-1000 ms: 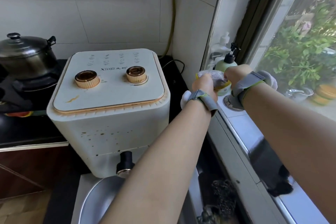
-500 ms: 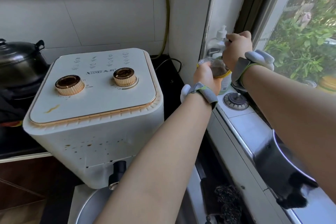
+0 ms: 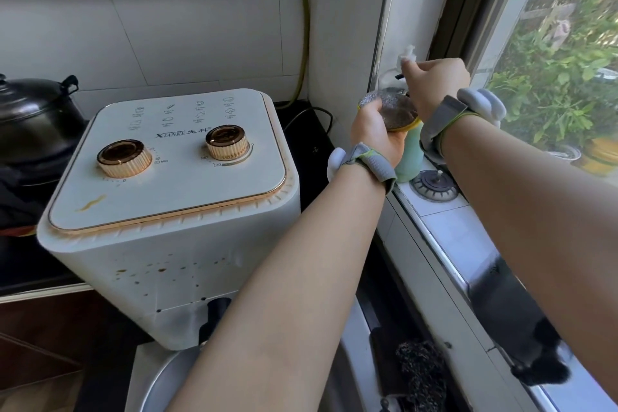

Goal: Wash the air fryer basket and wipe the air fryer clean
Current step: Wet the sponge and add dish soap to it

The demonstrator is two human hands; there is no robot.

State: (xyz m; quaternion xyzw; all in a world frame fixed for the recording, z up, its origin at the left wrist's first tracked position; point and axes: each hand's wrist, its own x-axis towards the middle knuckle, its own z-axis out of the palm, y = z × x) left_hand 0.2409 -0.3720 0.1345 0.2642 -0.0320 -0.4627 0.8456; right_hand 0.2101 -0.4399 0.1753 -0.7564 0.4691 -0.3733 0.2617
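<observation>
Head view: left hand (image 3: 374,134) cups upturned scouring pad (image 3: 389,109); right hand (image 3: 434,84) curls over soap pump (image 3: 399,76).

A home kitchen. White wall tiles (image 3: 187,33) run behind a dark cooktop at nine o'clock carrying a lidded black pot (image 3: 31,110), and a stained white air fryer (image 3: 174,197) with two gold dials stands on the counter at the centre. At two o'clock a window (image 3: 561,53) looks onto green plants, with a soap bottle (image 3: 408,157) on its tiled sill.
</observation>
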